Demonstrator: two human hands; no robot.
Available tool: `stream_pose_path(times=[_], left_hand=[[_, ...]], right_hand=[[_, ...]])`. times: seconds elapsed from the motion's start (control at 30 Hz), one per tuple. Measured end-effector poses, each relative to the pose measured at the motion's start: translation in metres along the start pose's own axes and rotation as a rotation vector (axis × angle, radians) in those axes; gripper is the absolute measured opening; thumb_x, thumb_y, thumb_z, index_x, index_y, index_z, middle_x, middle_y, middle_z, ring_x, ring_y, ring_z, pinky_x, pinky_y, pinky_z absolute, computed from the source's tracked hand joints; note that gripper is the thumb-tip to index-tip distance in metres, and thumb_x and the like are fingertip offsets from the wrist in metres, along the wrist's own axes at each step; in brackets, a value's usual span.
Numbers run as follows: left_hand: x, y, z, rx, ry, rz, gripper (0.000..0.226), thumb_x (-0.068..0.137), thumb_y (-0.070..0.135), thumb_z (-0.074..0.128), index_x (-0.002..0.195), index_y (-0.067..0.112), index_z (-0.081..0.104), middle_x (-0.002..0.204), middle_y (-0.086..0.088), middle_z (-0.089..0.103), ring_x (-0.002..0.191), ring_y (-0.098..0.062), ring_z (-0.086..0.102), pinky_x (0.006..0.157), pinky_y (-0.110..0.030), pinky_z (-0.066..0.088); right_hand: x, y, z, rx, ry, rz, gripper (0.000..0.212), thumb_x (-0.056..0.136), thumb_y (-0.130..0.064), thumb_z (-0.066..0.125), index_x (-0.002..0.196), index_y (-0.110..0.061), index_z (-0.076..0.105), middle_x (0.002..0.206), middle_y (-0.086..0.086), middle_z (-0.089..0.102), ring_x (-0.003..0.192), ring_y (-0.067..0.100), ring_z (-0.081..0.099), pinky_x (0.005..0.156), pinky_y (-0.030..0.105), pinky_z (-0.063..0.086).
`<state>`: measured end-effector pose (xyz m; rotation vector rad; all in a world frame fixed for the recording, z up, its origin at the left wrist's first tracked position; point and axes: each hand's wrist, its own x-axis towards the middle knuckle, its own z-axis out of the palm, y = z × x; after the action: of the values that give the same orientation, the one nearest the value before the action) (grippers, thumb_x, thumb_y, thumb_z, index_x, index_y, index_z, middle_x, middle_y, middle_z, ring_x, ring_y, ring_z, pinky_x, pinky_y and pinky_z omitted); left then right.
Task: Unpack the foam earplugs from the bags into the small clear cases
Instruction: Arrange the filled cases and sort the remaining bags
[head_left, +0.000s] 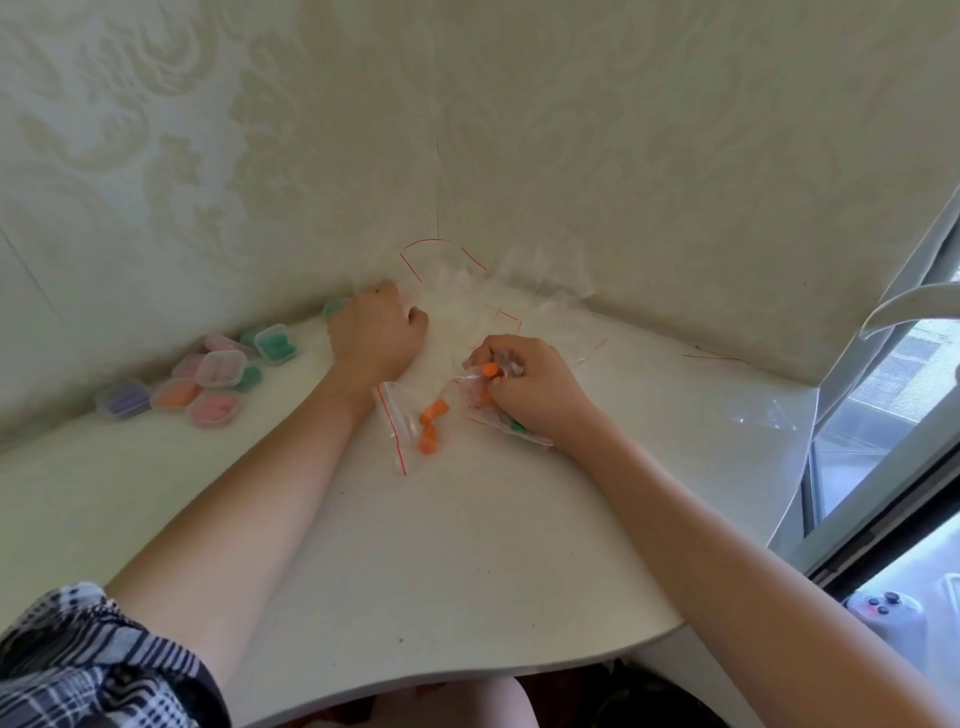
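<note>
My left hand (378, 332) is curled into the pile of clear zip bags (457, 306) in the table's corner; what its fingers hold is hidden. My right hand (524, 387) pinches an orange earplug (490, 370) together with crumpled clear bags. A flat zip bag (402, 423) with a red strip lies between my arms. Orange earplugs (430, 426) lie loose beside it. A green earplug (517, 426) peeks from under my right hand. Several small clear cases (205, 379) filled with coloured earplugs stand at the left by the wall.
The white table (363, 545) fits into a wallpapered corner. An empty clear bag (758, 413) lies at the table's right edge. A window frame (883, 405) runs down the right side. The table's front edge curves near my body.
</note>
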<state>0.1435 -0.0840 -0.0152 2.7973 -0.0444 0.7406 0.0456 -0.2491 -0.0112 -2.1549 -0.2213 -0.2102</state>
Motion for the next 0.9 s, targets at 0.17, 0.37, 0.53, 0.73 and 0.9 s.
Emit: stream_pose_path(times=[0.17, 0.37, 0.53, 0.73, 0.9], left_hand=[[0.0, -0.012, 0.0, 0.09, -0.031, -0.187, 0.049, 0.091, 0.039, 0.04, 0.115, 0.0, 0.057, 0.116, -0.023, 0.057, 0.11, -0.039, 0.051, 0.088, -0.04, 0.039], [0.009, -0.013, 0.005, -0.12, -0.182, 0.04, 0.043, 0.096, 0.026, 0.04, 0.131, 0.004, 0.051, 0.14, -0.02, 0.044, 0.131, -0.033, 0.034, 0.109, -0.042, 0.027], [0.02, -0.011, 0.007, -0.1, -0.384, 0.191, 0.051, 0.099, 0.025, 0.036, 0.142, -0.002, 0.035, 0.153, -0.022, 0.025, 0.141, -0.034, 0.02, 0.116, -0.041, 0.016], [0.01, -0.012, 0.005, 0.102, -0.211, 0.171, 0.047, 0.097, 0.043, 0.037, 0.128, 0.012, 0.053, 0.137, -0.014, 0.042, 0.128, -0.032, 0.028, 0.108, -0.043, 0.021], [0.007, -0.032, 0.002, 0.073, -0.389, 0.071, 0.05, 0.099, 0.045, 0.023, 0.136, 0.017, 0.041, 0.153, -0.013, 0.025, 0.141, -0.043, 0.009, 0.114, -0.054, 0.012]], right_hand=[[0.002, 0.003, 0.001, 0.0, 0.003, 0.003, 0.021, 0.064, -0.004, 0.052, 0.069, -0.02, 0.064, 0.079, -0.003, 0.069, 0.086, 0.02, 0.062, 0.079, 0.044, 0.052], [0.003, 0.005, 0.002, -0.003, 0.008, -0.008, 0.021, 0.067, -0.001, 0.054, 0.07, -0.019, 0.065, 0.084, -0.003, 0.069, 0.089, 0.019, 0.061, 0.081, 0.042, 0.051], [0.003, 0.005, 0.001, -0.002, 0.001, -0.017, 0.025, 0.066, -0.001, 0.051, 0.068, -0.023, 0.063, 0.084, -0.006, 0.069, 0.089, 0.019, 0.062, 0.081, 0.043, 0.052], [0.002, 0.004, 0.0, -0.011, 0.005, -0.014, 0.026, 0.068, 0.0, 0.05, 0.067, -0.022, 0.063, 0.086, -0.002, 0.069, 0.091, 0.02, 0.062, 0.082, 0.041, 0.051], [0.002, 0.003, 0.001, -0.025, 0.004, 0.012, 0.021, 0.066, -0.002, 0.051, 0.069, -0.018, 0.064, 0.081, -0.001, 0.069, 0.087, 0.021, 0.062, 0.078, 0.044, 0.051]])
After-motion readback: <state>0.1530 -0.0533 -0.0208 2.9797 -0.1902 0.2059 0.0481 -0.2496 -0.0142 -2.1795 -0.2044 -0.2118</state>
